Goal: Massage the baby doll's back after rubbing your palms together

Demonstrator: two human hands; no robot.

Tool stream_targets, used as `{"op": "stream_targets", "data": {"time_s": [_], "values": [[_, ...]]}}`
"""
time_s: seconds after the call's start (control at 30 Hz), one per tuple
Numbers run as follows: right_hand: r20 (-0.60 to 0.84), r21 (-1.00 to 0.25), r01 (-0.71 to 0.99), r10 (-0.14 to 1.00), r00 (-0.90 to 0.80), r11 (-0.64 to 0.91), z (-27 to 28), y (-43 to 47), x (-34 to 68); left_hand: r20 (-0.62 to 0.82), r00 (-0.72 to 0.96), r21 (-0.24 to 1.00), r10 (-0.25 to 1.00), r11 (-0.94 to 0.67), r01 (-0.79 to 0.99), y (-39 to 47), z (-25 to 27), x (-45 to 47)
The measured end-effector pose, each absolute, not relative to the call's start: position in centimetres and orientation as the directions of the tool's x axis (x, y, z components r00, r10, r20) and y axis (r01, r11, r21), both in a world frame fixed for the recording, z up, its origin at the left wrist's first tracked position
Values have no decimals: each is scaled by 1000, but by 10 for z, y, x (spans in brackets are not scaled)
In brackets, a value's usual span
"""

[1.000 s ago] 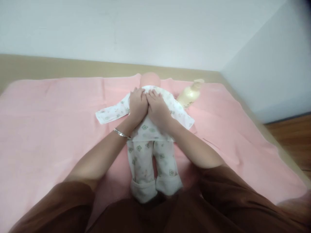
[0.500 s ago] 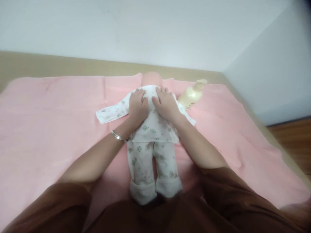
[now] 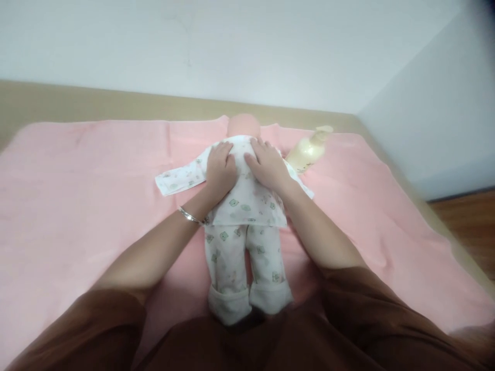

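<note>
A baby doll lies face down, or so it appears, with its bald head toward the wall. It wears a white printed top and matching white trousers with turned-up cuffs. My left hand rests flat on the upper left of the top, fingers stretched toward the head. On the upper right of it lies my right hand, also flat with fingers extended. One sleeve spreads out to the left; the other is partly covered by my right forearm. A bracelet circles my left wrist.
A pink cloth covers most of the tan surface. Right of the doll, a pale yellow pump bottle lies tilted close to the sleeve. A white wall stands behind, and brown flooring shows at far right.
The whole view has shifted very slightly. Both hands stay flat on the doll's top in nearly the same place.
</note>
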State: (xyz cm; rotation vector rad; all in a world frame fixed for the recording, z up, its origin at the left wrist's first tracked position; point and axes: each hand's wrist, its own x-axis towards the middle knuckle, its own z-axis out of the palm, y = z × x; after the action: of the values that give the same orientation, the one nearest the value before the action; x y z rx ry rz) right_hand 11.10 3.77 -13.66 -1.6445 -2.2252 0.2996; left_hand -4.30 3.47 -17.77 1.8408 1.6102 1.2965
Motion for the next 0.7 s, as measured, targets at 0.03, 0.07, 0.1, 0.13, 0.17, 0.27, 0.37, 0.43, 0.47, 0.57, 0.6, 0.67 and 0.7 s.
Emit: {"op": "stream_targets", "data": {"time_s": [0.03, 0.07, 0.1, 0.13, 0.17, 0.27, 0.37, 0.43, 0.47, 0.57, 0.6, 0.67, 0.7], "values": [[168, -387, 881, 960, -224, 273, -138, 37, 112, 393, -78, 769, 916, -280, 575, 35, -178, -43], [190, -390, 884, 962, -196, 257, -139, 34, 110, 396, -81, 770, 915, -282, 573, 34, -178, -43], [220, -381, 890, 959, -176, 251, -140, 28, 107, 398, -87, 771, 913, -282, 571, 34, -178, -43], [252, -361, 898, 953, -168, 253, -141, 20, 103, 398, -94, 773, 912, -279, 569, 34, -178, -43], [280, -329, 906, 944, -175, 266, -141, 10, 97, 395, -99, 776, 913, -273, 569, 34, -178, -43], [289, -212, 908, 911, -295, 361, -138, -17, 79, 379, -106, 785, 919, -258, 563, 33, -177, -44], [252, -177, 889, 893, -374, 423, -134, -26, 70, 375, -115, 799, 920, -258, 543, 33, -177, -45], [238, -213, 872, 889, -391, 441, -132, -17, 73, 376, -121, 804, 919, -258, 535, 32, -177, -45], [233, -240, 860, 887, -400, 451, -132, -10, 76, 376, -122, 804, 918, -257, 537, 32, -177, -45], [212, -322, 837, 895, -392, 443, -135, 17, 92, 378, -121, 792, 918, -252, 557, 33, -177, -44], [203, -345, 838, 905, -373, 423, -136, 25, 97, 379, -119, 787, 918, -252, 563, 33, -177, -44], [188, -382, 843, 924, -332, 380, -138, 38, 107, 388, -111, 780, 915, -262, 569, 33, -177, -44], [185, -395, 843, 930, -317, 366, -139, 43, 110, 395, -106, 777, 913, -270, 569, 32, -177, -44]]}}
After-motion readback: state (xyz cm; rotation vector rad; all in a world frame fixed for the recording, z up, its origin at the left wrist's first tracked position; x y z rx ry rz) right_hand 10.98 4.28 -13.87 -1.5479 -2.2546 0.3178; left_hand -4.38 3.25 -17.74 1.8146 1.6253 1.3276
